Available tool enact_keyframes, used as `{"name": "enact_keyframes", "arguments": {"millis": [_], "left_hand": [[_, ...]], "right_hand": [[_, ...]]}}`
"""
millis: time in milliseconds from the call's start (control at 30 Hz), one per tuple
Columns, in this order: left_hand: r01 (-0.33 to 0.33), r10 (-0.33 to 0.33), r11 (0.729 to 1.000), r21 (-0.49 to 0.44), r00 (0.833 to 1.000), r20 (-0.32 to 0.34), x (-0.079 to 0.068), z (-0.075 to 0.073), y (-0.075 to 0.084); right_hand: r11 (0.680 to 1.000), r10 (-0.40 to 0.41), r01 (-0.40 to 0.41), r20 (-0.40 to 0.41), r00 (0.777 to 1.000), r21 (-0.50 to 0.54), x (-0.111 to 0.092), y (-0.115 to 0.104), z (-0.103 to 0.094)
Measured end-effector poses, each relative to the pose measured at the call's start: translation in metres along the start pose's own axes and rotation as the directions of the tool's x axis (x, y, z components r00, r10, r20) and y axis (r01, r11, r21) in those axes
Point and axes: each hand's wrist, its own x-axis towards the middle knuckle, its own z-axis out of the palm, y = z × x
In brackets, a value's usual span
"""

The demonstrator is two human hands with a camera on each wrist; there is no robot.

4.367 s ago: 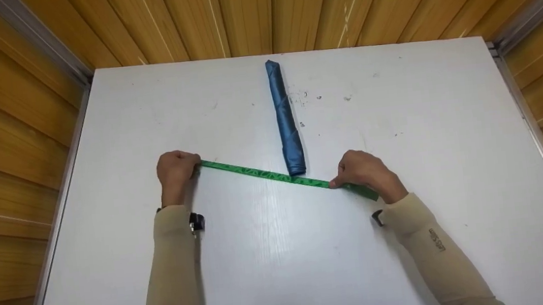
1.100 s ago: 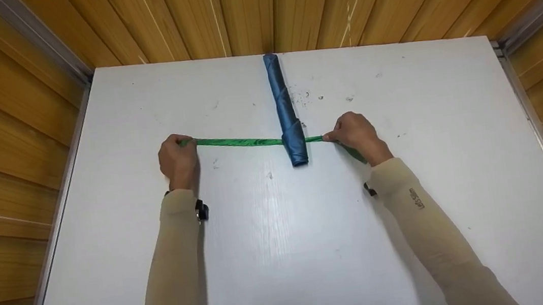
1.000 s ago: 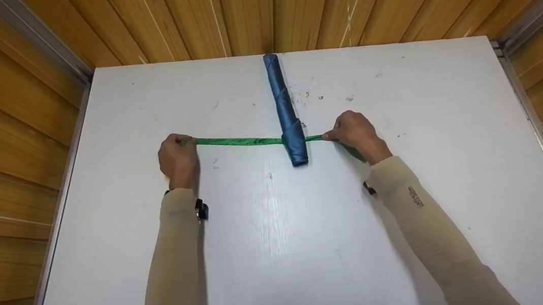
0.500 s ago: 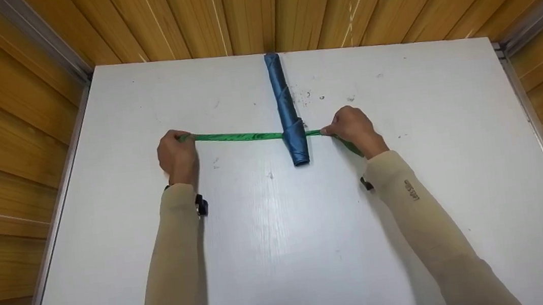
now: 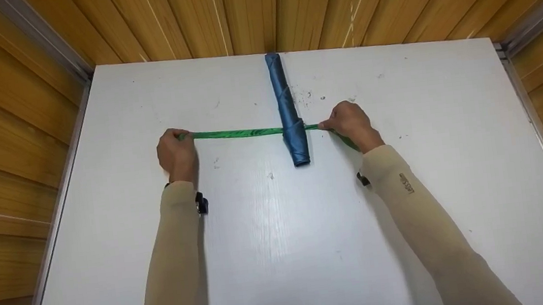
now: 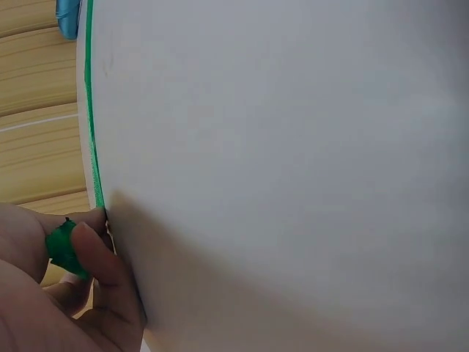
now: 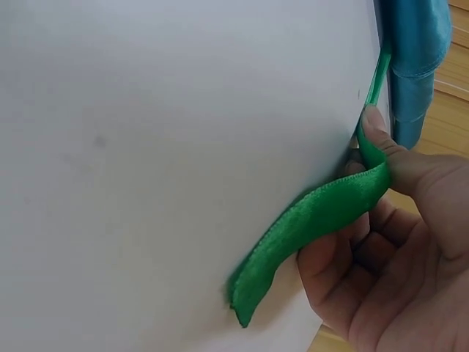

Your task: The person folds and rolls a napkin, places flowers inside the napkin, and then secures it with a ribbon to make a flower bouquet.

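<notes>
A green ribbon (image 5: 233,134) runs taut across the table, passing under a rolled-up blue satiny cloth (image 5: 286,99) near its front end. My left hand (image 5: 177,155) pinches the ribbon's left part between thumb and finger; in the left wrist view a short green end (image 6: 66,249) pokes out of the grip. To the right of the roll, my right hand (image 5: 352,123) pinches the ribbon close to the cloth. A loose tail of ribbon (image 7: 315,216) hangs past the right thumb in the right wrist view. The stretch under the roll is hidden.
The white table (image 5: 273,254) carries small dark scuff marks. Its back edge meets a wood-panelled wall (image 5: 245,12), and the far end of the roll lies at that edge. Similar panels stand at both sides.
Over four seconds both hands have carried the ribbon toward the back, from the roll's front end to beneath it. In the last second the ribbon has slid slightly farther back and straightened.
</notes>
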Motion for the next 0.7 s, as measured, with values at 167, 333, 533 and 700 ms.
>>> {"name": "enact_keyframes", "arguments": {"millis": [167, 333, 533, 700], "left_hand": [[0.001, 0.000, 1.000, 0.025, 1.000, -0.007, 0.002, 0.001, 0.001], [-0.035, 0.035, 0.998, 0.057, 0.999, -0.011, 0.005, 0.002, 0.002], [-0.032, 0.031, 0.998, 0.051, 0.999, 0.013, 0.005, 0.002, 0.005], [-0.034, 0.032, 0.999, 0.039, 0.999, 0.037, 0.007, 0.003, 0.009]], "right_hand": [[1.000, 0.023, -0.023, -0.006, 1.000, 0.018, 0.004, -0.003, -0.001], [1.000, -0.001, 0.002, -0.038, 0.999, 0.026, 0.010, -0.004, -0.002], [0.998, 0.011, -0.008, -0.050, 0.999, 0.063, 0.019, -0.004, -0.004], [0.995, 0.049, -0.044, -0.053, 0.997, 0.091, 0.025, -0.004, -0.006]]}}
